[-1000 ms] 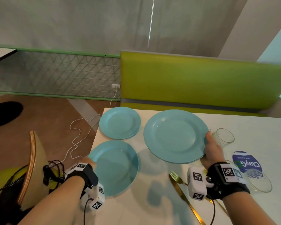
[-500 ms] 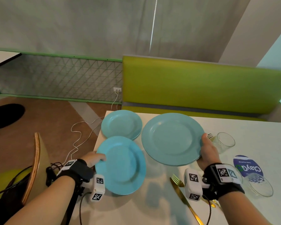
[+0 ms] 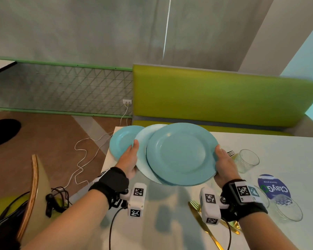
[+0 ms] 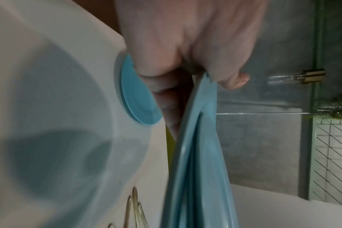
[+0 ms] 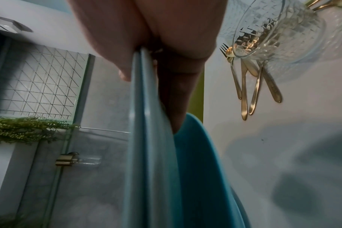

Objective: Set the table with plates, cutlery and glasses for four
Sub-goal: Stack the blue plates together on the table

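Note:
Above the white table (image 3: 282,147) I hold light-blue plates. My right hand (image 3: 223,160) grips the right rim of the top plate (image 3: 181,154); the right wrist view shows two thin plate edges (image 5: 142,108) pinched between thumb and fingers. My left hand (image 3: 132,154) pinches the left rim of a paler plate (image 3: 142,147) that lies tucked under the top one; its thumb (image 4: 232,80) is on top of the rim (image 4: 197,117). A third blue plate (image 3: 120,141) lies on the table's far left corner. A clear glass (image 3: 248,159) stands right of my right hand.
Gold forks (image 3: 231,153) lie by the glass, and a gold knife (image 3: 204,230) and fork (image 3: 193,202) lie near my right wrist. More glassware (image 3: 287,208) sits by a blue sticker (image 3: 273,186). A green bench (image 3: 224,98) backs the table; a wooden chair (image 3: 33,192) and cables are at left.
My left hand lifted its plate off the table's near left and carried it right, sliding it beneath the right hand's plate. The right hand's plate shifted slightly left.

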{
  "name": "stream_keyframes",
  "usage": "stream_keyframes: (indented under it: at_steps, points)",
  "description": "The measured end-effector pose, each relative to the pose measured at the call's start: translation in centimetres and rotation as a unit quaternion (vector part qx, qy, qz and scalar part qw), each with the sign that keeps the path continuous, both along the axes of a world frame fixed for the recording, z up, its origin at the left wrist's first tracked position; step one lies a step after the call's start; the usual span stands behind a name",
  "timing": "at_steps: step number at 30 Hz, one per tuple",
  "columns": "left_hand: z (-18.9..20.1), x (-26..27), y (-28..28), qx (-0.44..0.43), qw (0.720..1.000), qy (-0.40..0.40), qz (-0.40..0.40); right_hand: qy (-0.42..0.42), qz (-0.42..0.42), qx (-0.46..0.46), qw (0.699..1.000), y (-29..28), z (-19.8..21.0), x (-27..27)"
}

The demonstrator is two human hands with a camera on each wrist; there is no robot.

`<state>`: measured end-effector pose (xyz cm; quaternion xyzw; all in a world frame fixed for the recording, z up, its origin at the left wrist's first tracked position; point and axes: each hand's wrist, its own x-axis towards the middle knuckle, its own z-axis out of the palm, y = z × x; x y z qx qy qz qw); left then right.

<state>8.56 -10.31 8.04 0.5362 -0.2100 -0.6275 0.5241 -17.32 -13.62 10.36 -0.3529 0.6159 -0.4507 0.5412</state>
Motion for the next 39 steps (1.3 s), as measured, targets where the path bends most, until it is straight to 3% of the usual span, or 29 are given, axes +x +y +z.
stream_keyframes:
  at_steps: [9,15,18,19,21,23,26,28,31,34,35,37,39]
  points:
    - [1.0,-3.0,-2.1,0.001,0.999,0.053,0.013,0.037,-0.002,-0.036,0.999,-1.5,-0.3,0.0]
    - [0.0,-3.5,-4.2,0.036,0.997,0.069,-0.007,-0.085,-0.045,0.009,0.995,-2.9,-1.4,0.3]
    - [-0.7,-2.4,-5.4,0.058,0.994,0.065,-0.061,-0.076,-0.062,0.016,0.995,-3.9,-2.1,0.2]
    - [-1.3,-1.5,-6.0,0.078,0.994,0.041,-0.061,-0.068,-0.065,0.021,0.995,-4.1,-2.1,0.2]
    - [-3.4,0.7,-6.9,0.149,0.984,-0.09,-0.03,-0.042,-0.072,0.018,0.996,-4.5,-2.6,-0.4]
    - [-5.8,3.5,-7.1,0.231,0.942,-0.242,0.018,-0.027,-0.088,0.023,0.996,-4.6,-2.6,-0.8]
    - [-9.1,6.6,-6.8,0.3,0.899,-0.32,0.006,-0.042,-0.101,0.038,0.993,-5.1,-3.1,-1.9]
    - [-12.2,7.9,-7.5,0.32,0.894,-0.313,-0.01,-0.051,-0.101,0.04,0.993,-5.3,-3.4,-2.4]
    - [-17.7,9.3,-9.4,0.279,0.916,-0.287,0.021,-0.061,-0.095,0.04,0.993,-5.5,-3.7,-2.8]
    - [-13.3,6.7,-8.5,0.243,0.947,-0.195,0.085,-0.063,-0.071,0.032,0.995,-5.6,-3.8,-2.8]
    - [-12.7,6.5,-8.3,0.225,0.949,-0.202,0.084,-0.059,-0.066,0.027,0.996,-5.6,-3.9,-2.7]
    - [-10.6,5.9,-8.2,0.175,0.967,-0.101,0.154,-0.044,-0.059,0.028,0.997,-5.7,-3.8,-2.3]
    - [-8.7,5.5,-8.2,0.133,0.969,-0.095,0.182,-0.031,-0.057,0.029,0.997,-6.0,-3.7,-1.8]
